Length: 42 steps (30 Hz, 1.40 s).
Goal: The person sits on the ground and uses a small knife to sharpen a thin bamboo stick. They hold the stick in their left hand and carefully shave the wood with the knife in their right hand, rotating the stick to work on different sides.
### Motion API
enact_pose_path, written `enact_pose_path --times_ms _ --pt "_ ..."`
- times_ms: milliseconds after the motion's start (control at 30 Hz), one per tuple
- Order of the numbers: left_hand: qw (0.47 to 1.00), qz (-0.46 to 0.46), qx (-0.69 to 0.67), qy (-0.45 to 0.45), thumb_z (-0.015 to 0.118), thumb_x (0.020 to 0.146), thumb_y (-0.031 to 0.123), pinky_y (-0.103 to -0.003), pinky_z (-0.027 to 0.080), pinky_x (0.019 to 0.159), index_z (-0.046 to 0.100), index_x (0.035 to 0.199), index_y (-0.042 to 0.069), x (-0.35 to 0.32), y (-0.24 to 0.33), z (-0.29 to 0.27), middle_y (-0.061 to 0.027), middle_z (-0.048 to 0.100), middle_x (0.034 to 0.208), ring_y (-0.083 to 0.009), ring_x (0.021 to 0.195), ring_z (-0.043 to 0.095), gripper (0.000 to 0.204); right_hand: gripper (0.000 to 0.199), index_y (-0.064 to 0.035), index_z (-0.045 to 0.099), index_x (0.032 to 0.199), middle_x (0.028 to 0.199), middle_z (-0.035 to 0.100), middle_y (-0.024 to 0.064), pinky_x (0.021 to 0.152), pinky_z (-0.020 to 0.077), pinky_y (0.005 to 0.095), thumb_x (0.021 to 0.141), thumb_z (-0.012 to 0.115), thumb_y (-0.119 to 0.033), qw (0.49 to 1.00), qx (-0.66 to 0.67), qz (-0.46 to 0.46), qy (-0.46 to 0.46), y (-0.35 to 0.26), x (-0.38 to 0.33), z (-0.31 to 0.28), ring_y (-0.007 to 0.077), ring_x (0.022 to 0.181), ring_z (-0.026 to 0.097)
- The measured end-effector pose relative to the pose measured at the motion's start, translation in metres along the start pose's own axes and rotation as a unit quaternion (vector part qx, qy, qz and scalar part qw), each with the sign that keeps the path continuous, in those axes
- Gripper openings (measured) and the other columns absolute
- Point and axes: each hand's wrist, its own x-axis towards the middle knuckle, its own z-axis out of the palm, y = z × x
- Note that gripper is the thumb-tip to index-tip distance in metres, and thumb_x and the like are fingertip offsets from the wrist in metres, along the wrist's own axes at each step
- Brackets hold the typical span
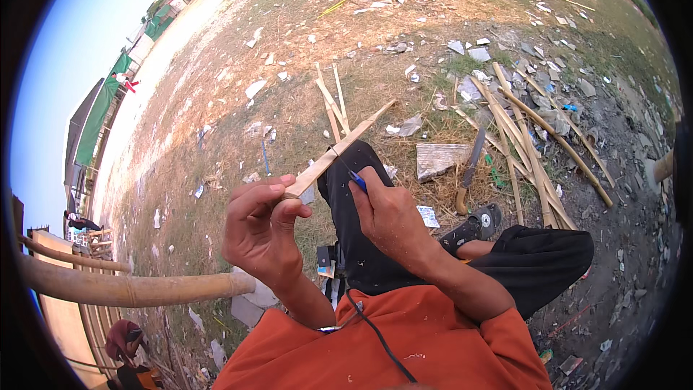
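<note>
Item: bamboo strip [339,150], my left hand [261,235] fingers pinching its near end. My right hand [390,218] pinches blue-handled tool [356,180]; its tip is too thin to identify.

An open-air yard used as a rough bamboo-working spot; the bare ground [238,65] is dry earth and patchy straw-coloured grass, littered with paper scraps and broken bits; split bamboo strips [534,152] lie in a loose heap toward the right edge of the ground, with a long-bladed chopping knife [469,170] beside a flat board [439,159]; thick bamboo poles [130,289] form a frame at the lower left; green-roofed sheds [97,115] line the far left edge under open sky.
</note>
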Motion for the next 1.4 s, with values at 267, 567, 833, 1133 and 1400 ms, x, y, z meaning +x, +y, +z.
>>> enact_pose_path --times_ms 267,567,833,1133,1400 --pt "1.000 0.019 0.013 0.012 0.068 0.088 0.006 -0.021 0.050 0.049 0.060 0.099 -0.004 -0.002 -0.006 -0.003 -0.0189 0.064 0.095 -0.0163 0.061 0.062 0.018 0.020 -0.0024 0.048 0.093 0.062 0.058 0.0255 0.053 0.0461 0.0537 0.098 0.049 -0.022 0.996 -0.074 0.043 0.005 0.059 0.017 0.014 0.0468 0.060 0.059" --pt "1.000 0.017 0.019 0.013 0.068 0.088 0.006 -0.022 0.049 0.047 0.060 0.101 -0.004 -0.003 -0.004 -0.010 -0.0191 0.064 0.094 -0.0156 0.060 0.061 0.018 0.018 -0.0017 0.052 0.096 0.060 0.057 0.0264 0.054 0.0432 0.0550 0.097 0.053 -0.020 0.991 -0.105 0.079 0.030 0.110 0.040 0.038 0.0466 0.058 0.057" --pt "0.999 0.021 0.016 0.031 0.068 0.088 0.007 -0.021 0.048 0.045 0.060 0.101 -0.004 -0.005 -0.011 -0.016 -0.0183 0.063 0.094 -0.0158 0.061 0.061 0.019 0.026 -0.0005 0.051 0.099 0.070 0.061 0.0295 0.064 0.0483 0.0565 0.098 0.046 -0.026 0.966 -0.207 0.154 0.001 0.175 0.034 0.073 0.0504 0.070 0.060" --pt "0.999 -0.012 -0.023 0.032 0.071 0.083 0.001 -0.024 0.055 0.055 0.061 0.100 -0.008 -0.003 -0.010 -0.022 -0.0210 0.061 0.094 -0.0170 0.068 0.062 0.022 0.029 -0.0008 0.051 0.097 0.068 0.060 0.0270 0.058 0.0441 0.0541 0.099 0.046 -0.030 0.990 -0.055 0.129 -0.009 0.076 0.026 0.032 0.0481 0.067 0.059" --pt "1.000 -0.016 -0.004 0.023 0.073 0.082 0.001 -0.024 0.055 0.056 0.063 0.098 -0.006 -0.003 -0.005 -0.024 -0.0189 0.062 0.093 -0.0170 0.070 0.063 0.020 0.016 -0.0025 0.048 0.091 0.062 0.057 0.0181 0.047 0.0433 0.0449 0.094 0.056 -0.015 0.992 0.064 -0.106 -0.029 -0.044 -0.009 0.000 0.0382 0.059 0.060"
